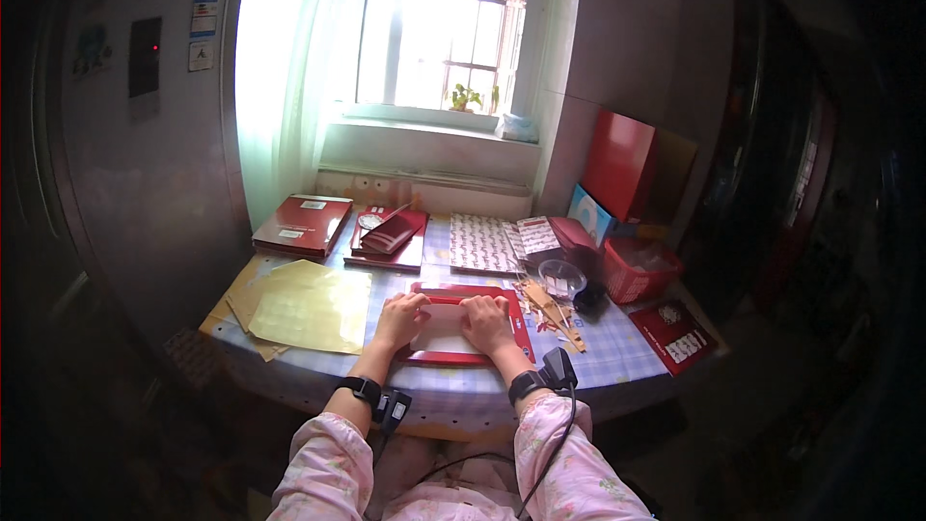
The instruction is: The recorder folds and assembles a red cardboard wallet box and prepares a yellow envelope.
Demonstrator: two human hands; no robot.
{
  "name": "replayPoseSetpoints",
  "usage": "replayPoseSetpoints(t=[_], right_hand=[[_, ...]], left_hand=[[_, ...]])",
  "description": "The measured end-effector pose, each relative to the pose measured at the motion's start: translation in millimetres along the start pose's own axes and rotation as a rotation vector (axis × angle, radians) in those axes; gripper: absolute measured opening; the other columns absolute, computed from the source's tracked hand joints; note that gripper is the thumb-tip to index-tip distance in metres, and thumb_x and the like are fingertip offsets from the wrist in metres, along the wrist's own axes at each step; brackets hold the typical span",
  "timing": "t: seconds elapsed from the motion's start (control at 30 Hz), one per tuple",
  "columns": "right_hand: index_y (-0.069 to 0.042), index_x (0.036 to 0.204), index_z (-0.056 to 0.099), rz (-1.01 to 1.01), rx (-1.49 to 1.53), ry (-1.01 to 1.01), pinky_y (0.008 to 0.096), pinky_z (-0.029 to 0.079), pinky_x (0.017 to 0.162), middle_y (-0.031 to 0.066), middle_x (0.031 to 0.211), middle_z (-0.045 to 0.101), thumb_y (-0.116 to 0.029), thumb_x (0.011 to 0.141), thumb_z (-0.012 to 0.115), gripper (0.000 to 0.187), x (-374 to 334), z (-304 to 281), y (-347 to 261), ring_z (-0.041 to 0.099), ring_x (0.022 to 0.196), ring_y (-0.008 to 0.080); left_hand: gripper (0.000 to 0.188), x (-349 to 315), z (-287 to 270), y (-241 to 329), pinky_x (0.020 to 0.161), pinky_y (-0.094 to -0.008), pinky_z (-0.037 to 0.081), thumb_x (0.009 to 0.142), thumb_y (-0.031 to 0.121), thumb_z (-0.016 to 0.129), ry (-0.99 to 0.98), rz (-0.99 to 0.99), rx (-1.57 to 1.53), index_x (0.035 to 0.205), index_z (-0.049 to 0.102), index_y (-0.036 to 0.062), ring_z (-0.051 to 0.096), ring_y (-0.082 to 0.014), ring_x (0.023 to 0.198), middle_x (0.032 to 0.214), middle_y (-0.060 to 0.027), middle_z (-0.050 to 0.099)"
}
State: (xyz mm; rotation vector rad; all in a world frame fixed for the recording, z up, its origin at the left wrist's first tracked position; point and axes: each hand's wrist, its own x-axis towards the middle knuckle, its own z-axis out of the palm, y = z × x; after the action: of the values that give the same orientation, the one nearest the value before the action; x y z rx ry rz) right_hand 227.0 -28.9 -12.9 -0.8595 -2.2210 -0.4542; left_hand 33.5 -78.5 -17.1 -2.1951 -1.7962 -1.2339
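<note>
A red flat sheet with a pale panel in its middle (451,326) lies on the checked tablecloth in front of me. My left hand (399,316) presses on its left part, fingers curled at the panel's upper left edge. At the upper right edge of the panel, my right hand (486,320) rests with its fingers bent down onto it. Both wrists wear black bands with small devices and a cable.
Yellow-gold paper sheets (311,307) lie left of the red sheet. Red folders (303,224) and a red booklet stack (390,234) sit farther back, with patterned paper (480,243). At right are paper scraps (552,309), a clear bowl (562,278), a red basket (640,270) and a red card (675,332).
</note>
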Motion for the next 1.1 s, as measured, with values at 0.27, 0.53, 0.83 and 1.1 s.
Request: replayPoseSetpoints(t=[0.27, 0.53, 0.83, 1.1], right_hand=[[-0.014, 0.091, 0.059, -0.065, 0.025, 0.087, 0.0343, 0.036, 0.079, 0.0019, 0.082, 0.063, -0.016, 0.072, 0.062, 0.020, 0.2, 1.8, 2.0, 0.059, 0.078, 0.0165], [-0.014, 0.085, 0.061, -0.083, 0.027, 0.085, 0.0341, 0.045, 0.072, 0.0038, 0.073, 0.063, -0.015, 0.075, 0.059, 0.010, -0.2, 3.6, 3.0, 0.061, 0.069, 0.0199], [-0.013, 0.075, 0.058, -0.070, 0.049, 0.028, 0.0339, 0.050, 0.056, 0.0048, 0.068, 0.062, -0.014, 0.075, 0.056, 0.002, -0.2, 0.1, 0.5, 0.062, 0.063, 0.0218], [-0.013, 0.075, 0.059, -0.065, 0.082, -0.007, 0.0345, 0.050, 0.057, 0.0050, 0.069, 0.062, -0.016, 0.072, 0.058, 0.005, -1.3, -3.2, -2.0, 0.061, 0.063, 0.0226]], left_hand=[[0.013, -2.5, 2.0, -2.0, 0.081, -0.0376, 0.042, 0.073, 0.015, 0.064, 0.108, 0.073, 0.051, 0.086, 0.064, 0.0136, 0.055, -0.0254, 0.090, 0.088, -0.0061, 0.061], [0.008, -1.0, 3.6, -2.3, 0.081, -0.0356, 0.043, 0.071, 0.015, 0.063, 0.081, 0.040, 0.097, 0.079, 0.066, 0.0147, 0.056, -0.0211, 0.089, 0.087, -0.0022, 0.060], [0.009, -0.5, 0.4, 1.2, 0.082, -0.0350, 0.043, 0.072, 0.015, 0.060, 0.034, -0.002, 0.072, 0.078, 0.067, 0.0150, 0.056, -0.0214, 0.089, 0.085, -0.0033, 0.061], [0.010, -2.3, 1.3, -0.6, 0.081, -0.0366, 0.042, 0.071, 0.015, 0.059, 0.022, 0.012, 0.073, 0.077, 0.066, 0.0148, 0.056, -0.0219, 0.087, 0.083, -0.0034, 0.061]])
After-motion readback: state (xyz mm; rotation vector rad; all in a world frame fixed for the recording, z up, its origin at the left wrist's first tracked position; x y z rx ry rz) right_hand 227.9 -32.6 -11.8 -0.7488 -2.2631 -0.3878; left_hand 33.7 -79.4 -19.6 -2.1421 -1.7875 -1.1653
